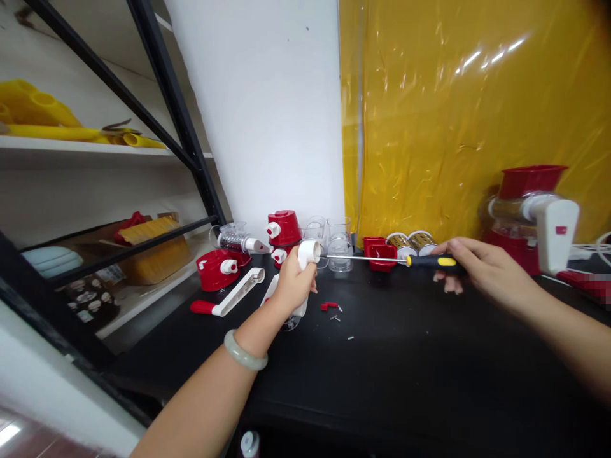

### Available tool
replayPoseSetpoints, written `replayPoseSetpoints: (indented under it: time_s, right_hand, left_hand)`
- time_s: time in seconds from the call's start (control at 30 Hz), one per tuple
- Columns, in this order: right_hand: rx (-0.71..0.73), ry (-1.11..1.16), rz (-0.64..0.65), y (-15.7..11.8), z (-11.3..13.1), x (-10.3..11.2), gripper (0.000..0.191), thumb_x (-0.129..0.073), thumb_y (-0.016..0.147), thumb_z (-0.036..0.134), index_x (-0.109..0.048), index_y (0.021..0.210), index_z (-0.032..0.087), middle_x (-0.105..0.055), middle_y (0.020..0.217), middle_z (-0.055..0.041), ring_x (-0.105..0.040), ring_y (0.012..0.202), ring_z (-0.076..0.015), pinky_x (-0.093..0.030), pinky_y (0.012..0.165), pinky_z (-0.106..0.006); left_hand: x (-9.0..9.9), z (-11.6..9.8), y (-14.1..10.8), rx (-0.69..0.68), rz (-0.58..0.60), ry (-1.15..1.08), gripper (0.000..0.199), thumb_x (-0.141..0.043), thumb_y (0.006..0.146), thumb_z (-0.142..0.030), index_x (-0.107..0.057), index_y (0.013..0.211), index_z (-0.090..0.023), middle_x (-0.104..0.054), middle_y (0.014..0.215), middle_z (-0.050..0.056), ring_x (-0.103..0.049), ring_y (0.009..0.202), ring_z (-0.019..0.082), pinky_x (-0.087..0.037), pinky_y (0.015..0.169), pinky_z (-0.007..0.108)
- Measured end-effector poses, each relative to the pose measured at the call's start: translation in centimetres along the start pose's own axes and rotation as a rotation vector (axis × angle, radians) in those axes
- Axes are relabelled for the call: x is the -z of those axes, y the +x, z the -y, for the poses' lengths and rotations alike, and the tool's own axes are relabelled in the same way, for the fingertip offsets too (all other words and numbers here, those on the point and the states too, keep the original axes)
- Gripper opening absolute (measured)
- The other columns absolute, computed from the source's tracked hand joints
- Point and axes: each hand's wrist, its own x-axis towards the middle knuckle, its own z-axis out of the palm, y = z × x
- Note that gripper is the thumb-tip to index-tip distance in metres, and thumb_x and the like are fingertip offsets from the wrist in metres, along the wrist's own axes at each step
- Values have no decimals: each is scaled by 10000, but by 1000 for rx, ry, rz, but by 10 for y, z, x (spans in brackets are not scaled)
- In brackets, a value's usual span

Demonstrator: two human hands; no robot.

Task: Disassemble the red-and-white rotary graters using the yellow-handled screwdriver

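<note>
Screwdriver with a black-and-yellow handle and a long, thin metal shaft (432,261): positioned roughly level above the black counter (405,375), shaft pointing toward the left hand (292,280). The right hand (484,262) is closed around the rear of the handle. The left hand is clamped on a white plastic part with a round, hollow end (310,252), which is raised above the counter with its opening turned toward the shaft. The 2 hands are well apart. Whether the tip touches the part or sits inside the opening cannot be told.

Step in hand, as judged: tool alignment or screw driving at the round end. The next move appears to call for 3 things: shaft held in line with the opening, white part kept steady, and tip seated before the handle is turned.

Adjacent items: a small red plastic piece (328,306) and tiny silver metal pieces (351,338) lie loose on the counter, near the left hand. A white plastic crank arm with a red grip (238,294) lies to the left.
</note>
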Motion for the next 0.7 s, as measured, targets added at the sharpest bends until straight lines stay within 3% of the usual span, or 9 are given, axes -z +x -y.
replayPoseSetpoints:
  time_s: [0.07, 0.13, 0.23, 0.3, 0.37, 0.5, 0.7]
  right_hand:
    - [35, -121, -28, 0, -1, 1, 428, -625, 821, 637, -670, 940, 228, -659, 670, 1, -559, 512, -108, -469, 502, -230]
    - [120, -115, -88, 0, -1, 1, 344, -754, 757, 540, -683, 947, 262, -678, 836, 16, -596, 678, -91, -487, 627, -182]
    - [110, 157, -82, -2, 2, 0, 420, -902, 606, 370, -685, 961, 319, -659, 994, 52, -609, 906, -88, -484, 773, -128]
    - [32, 360, -64, -4, 4, -3, 492, -933, 543, 299, -685, 967, 335, -666, 980, 57, -618, 924, -94, -501, 792, -135]
    - [-14, 451, -77, -5, 6, -6, 482, -934, 539, 321, -699, 960, 327, -685, 950, 38, -632, 902, -112, -530, 770, -161]
    - [-13, 403, -142, -3, 7, -12, 367, -862, 622, 508, -733, 863, 263, -715, 897, -4, -643, 838, -121, -537, 659, -142]
    - [8, 385, -248, 3, 5, -11, 387, -909, 523, 499, -715, 723, 231, -737, 785, 2, -656, 741, -101, -522, 651, -116]
  left_hand:
    - [1, 0, 1, -1, -1, 3, 194, -526, 733, -142, -479, 910, -207, -510, 570, -69, -505, 403, 118, -451, 376, 232]
    - [1, -1, 1, 0, -6, 1, 205, -528, 732, -145, -484, 922, -205, -507, 571, -70, -504, 404, 117, -452, 377, 233]
    - [0, -3, 0, 1, -11, 1, 220, -529, 731, -149, -488, 940, -203, -497, 574, -73, -501, 402, 119, -454, 374, 238]
    - [0, -4, -1, 3, -4, -1, 227, -526, 732, -147, -488, 948, -204, -495, 576, -74, -500, 402, 119, -458, 374, 242]
    - [-1, -5, -2, 6, 4, -3, 228, -526, 732, -147, -487, 948, -208, -494, 579, -77, -499, 401, 116, -459, 373, 241]
    - [-1, -4, -2, 5, 7, 23, 218, -519, 734, -150, -485, 941, -208, -500, 584, -76, -501, 394, 113, -452, 367, 236]
    - [3, -5, -3, -32, 61, 193, 242, -520, 737, -143, -502, 971, -201, -520, 577, -67, -532, 403, 126, -430, 392, 228]
